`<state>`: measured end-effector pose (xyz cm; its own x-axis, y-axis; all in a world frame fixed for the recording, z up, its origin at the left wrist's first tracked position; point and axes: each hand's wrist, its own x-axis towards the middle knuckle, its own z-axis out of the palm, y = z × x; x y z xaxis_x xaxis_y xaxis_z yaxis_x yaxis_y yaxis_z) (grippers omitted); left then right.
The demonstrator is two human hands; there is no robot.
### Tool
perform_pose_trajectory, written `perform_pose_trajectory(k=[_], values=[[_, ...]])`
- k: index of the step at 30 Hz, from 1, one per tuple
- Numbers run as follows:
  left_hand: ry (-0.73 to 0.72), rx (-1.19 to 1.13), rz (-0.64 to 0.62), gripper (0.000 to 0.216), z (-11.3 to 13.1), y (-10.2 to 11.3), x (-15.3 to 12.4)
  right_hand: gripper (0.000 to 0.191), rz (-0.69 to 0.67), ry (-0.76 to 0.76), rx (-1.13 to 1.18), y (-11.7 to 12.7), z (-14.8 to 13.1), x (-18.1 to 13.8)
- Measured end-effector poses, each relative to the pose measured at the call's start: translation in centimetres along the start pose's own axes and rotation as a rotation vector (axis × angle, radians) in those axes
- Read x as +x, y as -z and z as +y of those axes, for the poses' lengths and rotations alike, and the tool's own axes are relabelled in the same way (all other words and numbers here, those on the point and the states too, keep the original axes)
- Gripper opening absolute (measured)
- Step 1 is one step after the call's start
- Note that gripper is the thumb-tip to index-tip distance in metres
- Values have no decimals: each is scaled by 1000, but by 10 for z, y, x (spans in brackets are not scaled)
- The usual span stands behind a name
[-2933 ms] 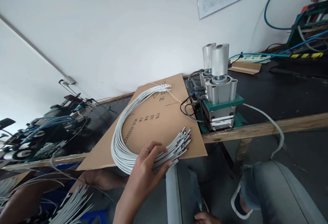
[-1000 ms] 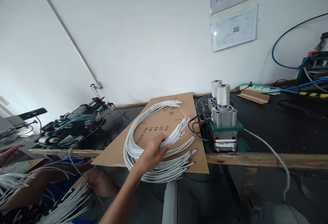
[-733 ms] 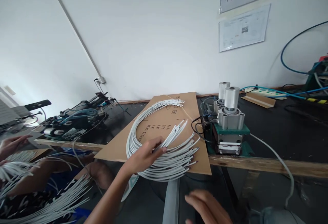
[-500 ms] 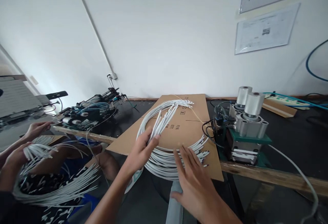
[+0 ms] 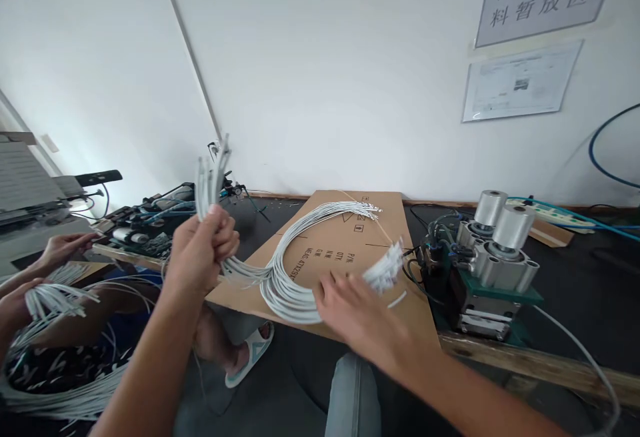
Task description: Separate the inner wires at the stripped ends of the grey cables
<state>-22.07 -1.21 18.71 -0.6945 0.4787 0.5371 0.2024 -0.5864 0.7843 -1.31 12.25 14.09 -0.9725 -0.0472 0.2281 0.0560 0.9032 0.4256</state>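
Since 0.5 s earlier, left hand (image 5: 203, 247) had lifted, clenched on a tuft of cable ends (image 5: 209, 177), left of the cardboard sheet (image 5: 350, 237). Right hand (image 5: 353, 310), fingers spread, pressed the remaining cable bundle (image 5: 290, 287) onto the sheet's near edge, likely to separate them.

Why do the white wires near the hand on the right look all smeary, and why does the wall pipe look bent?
Head view: the right hand and the wire ends beside it are streaked by motion blur, while the left hand gripping its wire bunch looks sharper. The wide lens tilts the wall conduit. Light is soft and even, no glare.
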Motion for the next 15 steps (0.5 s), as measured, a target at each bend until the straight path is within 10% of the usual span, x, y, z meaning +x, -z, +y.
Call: perform_pose_trajectory(k=[8,15], values=[[100,-229,186,43,5,-9,-45,20,-101,-272,-61,-26,109,46],[280,-208,-23,57,-61,-98,-98,52,-219,-457,130,-64,75,-28]])
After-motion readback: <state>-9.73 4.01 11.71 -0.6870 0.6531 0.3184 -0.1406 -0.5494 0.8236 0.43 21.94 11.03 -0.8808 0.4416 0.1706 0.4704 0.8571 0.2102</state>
